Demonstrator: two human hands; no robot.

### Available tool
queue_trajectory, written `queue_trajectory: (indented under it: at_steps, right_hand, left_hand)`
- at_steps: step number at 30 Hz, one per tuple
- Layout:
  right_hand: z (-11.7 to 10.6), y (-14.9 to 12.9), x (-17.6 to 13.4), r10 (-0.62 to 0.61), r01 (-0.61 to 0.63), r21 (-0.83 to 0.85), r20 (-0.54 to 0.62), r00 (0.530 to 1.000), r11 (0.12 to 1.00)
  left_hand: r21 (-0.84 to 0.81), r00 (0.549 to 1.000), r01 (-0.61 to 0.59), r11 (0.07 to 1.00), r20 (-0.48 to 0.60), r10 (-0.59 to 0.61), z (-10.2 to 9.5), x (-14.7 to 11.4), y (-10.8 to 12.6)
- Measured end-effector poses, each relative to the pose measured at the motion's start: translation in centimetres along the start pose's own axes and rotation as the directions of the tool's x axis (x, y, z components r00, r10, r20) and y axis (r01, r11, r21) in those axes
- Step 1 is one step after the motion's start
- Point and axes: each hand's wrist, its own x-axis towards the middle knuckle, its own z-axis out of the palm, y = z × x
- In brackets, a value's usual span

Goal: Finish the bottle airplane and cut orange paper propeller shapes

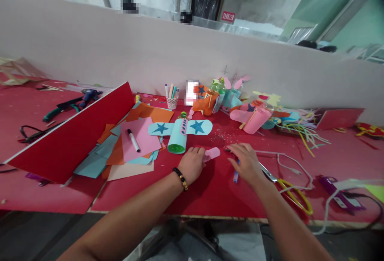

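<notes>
My left hand (192, 166), wearing a dark beaded bracelet, has its fingers closed over a pink paper piece with a rounded end (212, 154) on the table. My right hand (246, 164) is palm down with thumb and fingers apart. Its fingertips touch the table by a small dark thing too tiny to name. Partly under that palm lies a slim blue stick-like item (235, 176). Just beyond my left hand rests a bottle airplane (177, 136), wrapped in light blue paper, with star-marked wings. Yellow-handled scissors (289, 193) lie beside my right forearm.
Coloured paper sheets (141, 133) with a black-and-white marker (133, 140) lie left, against a red divider (90, 137). Behind stand a pen cup (172, 102), more bottle crafts (210, 103) and a pink bottle craft (257, 119). A white cable (280, 159) and purple device (339, 193) are right.
</notes>
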Motion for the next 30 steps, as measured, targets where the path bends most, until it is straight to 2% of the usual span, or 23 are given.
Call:
queue_trajectory:
  at_steps: [4,8,13,18,24,30]
  right_hand:
    - [0.8,-1.6,2.9,-0.116,0.112,0.031,0.175,0.978,0.993]
    - [1.9,-2.0,4.2,-0.157,0.168,-0.023,0.258,0.953,0.985]
    - [2.4,-2.2,4.4,-0.133,0.167,-0.108,0.266,0.955,0.98]
    - [1.8,-2.5,4.1,-0.139,0.168,-0.084,0.274,0.952,0.982]
    - [1.1,-3.1,3.9,-0.187,0.225,-0.103,0.291,0.938,0.969]
    - [1.4,-3.1,3.5,-0.227,0.272,-0.137,0.276,0.934,0.952]
  left_hand:
    - [-0.004,1.0,-0.003,1.0,-0.009,0.003,0.1,0.0,0.0]
    - [-0.012,1.0,-0.008,1.0,-0.004,0.008,0.0,0.0,0.0]
    - [-0.017,0.999,-0.02,1.0,-0.029,0.02,0.1,0.1,-0.2]
    - [-0.019,0.999,-0.026,0.999,-0.04,0.025,0.4,0.0,-0.3]
    - [-0.018,0.999,-0.025,1.0,-0.033,0.024,0.2,0.0,-0.2]
    - [-0.031,0.999,-0.018,0.999,-0.037,0.017,0.4,0.0,-0.3]
